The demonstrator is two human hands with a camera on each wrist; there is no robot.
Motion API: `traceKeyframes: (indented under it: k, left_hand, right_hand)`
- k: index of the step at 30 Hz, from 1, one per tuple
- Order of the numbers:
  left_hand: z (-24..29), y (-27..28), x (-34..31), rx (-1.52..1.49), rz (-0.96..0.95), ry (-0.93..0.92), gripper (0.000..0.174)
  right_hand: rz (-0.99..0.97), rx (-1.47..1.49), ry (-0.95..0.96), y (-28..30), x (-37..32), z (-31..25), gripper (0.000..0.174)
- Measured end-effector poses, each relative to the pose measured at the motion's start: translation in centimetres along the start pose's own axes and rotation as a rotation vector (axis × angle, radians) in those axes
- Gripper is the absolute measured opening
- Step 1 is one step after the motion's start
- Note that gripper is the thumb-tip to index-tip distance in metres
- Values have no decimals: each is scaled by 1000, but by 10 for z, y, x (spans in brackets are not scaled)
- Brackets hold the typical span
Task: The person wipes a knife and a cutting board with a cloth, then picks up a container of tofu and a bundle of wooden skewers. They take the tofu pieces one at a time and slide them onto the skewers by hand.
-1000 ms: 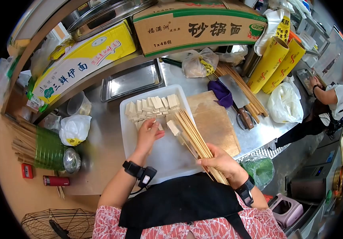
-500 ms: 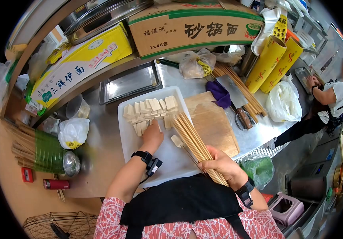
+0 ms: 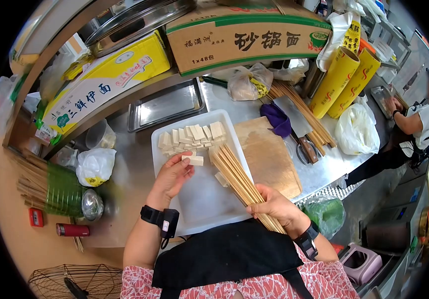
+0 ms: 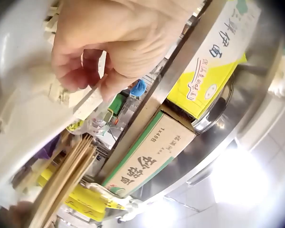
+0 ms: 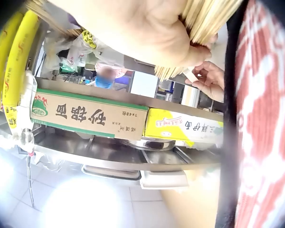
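In the head view my left hand [image 3: 173, 174] pinches a pale rectangular slice of tofu [image 3: 196, 160] between thumb and fingers, above a white plastic tray [image 3: 199, 209]. The same tofu slice [image 4: 89, 105] shows at the fingertips in the left wrist view. Rows of similar tofu slices [image 3: 194, 133] lie at the tray's far end. My right hand [image 3: 278, 207] grips a thick bundle of bamboo skewers [image 3: 239, 174], their tips slanting up-left over the tray. Beside the bundle's left edge, another tofu slice [image 3: 221, 179] shows, partly covered by the skewers.
A wooden cutting board [image 3: 269, 154] lies right of the tray. Beyond it are a cleaver [image 3: 294, 117], a purple cloth [image 3: 275, 119] and scissors [image 3: 304, 149]. A metal tray [image 3: 167, 104] sits behind, under a shelf with cartons [image 3: 249, 40]. Another person [image 3: 419, 119] stands at far right.
My left hand reached into the tofu rows, then drew back toward me with a slice pinched in its fingers. The right hand still holds the skewers in nearly the same place.
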State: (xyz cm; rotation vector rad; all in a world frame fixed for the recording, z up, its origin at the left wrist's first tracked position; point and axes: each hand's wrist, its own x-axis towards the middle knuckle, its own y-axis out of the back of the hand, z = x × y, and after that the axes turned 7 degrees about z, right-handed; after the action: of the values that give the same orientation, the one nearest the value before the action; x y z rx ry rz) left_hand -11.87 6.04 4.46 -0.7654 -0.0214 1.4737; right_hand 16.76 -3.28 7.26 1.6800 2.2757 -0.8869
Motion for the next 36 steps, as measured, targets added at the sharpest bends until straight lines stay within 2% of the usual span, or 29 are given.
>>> traceKeyframes:
  k: [4,10,16,25,28,31,34,36]
  left_hand:
    - [-1,-14,-5,-192,-83,58,28]
    - [-10,-16,4,-355,-65,120,27]
    - [-11,-42,-12,-134,-55,265,16]
    - [-17,-48,-15,-27,-53,216,9]
    - [-18,-42,-15,-95,-90,188,9]
    - [-14,-40,-12,-350,-27,171,14]
    - [-18,-19,3,-476,-1,164,20]
    - [-19,-18,5,-468,90,136,22]
  right_hand:
    - [-26,25,-40,4,2,6,38]
    - [-25,64,-30,2,-3,3,33]
    - [-7,29,-2,-2,-4,-2,32]
    - [14,77,-38,-2,-3,0,30]
    - [-5,70,-46,-3,-3,0,28]
    - [3,28,-34,-5,-3,-2,31]
    - [-2,16,5,-7,-5,-5,32]
    - [-6,2,-3,-8,-5,-7,34]
